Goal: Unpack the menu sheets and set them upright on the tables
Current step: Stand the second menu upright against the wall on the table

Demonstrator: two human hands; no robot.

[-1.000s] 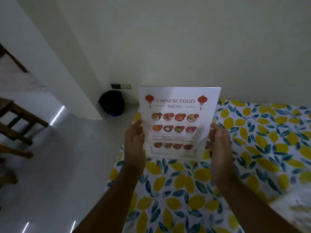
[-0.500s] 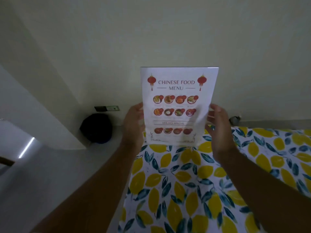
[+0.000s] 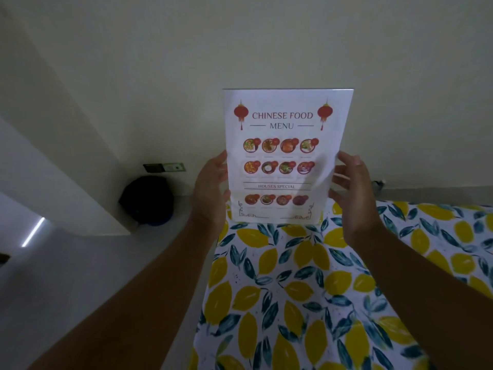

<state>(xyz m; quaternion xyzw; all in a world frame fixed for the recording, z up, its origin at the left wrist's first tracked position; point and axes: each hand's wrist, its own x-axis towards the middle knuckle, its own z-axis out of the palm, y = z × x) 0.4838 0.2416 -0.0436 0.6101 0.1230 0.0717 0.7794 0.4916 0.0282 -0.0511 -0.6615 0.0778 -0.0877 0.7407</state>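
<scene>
While the left hand [image 3: 212,193] still grips the menu sheet [image 3: 285,156] at frame centre, the right hand [image 3: 352,193] has opened, suggesting it stands upright on the table [image 3: 320,289].

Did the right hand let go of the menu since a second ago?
Yes. The right hand has opened, fingers spread beside the menu sheet edge, which now stands on the lemon tablecloth.

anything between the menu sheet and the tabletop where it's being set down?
Nothing visible. The menu sheet stands upright with its bottom edge at the far edge of the lemon-print tablecloth, and the cloth around it is bare. The left hand and right hand flank its sides.
</scene>
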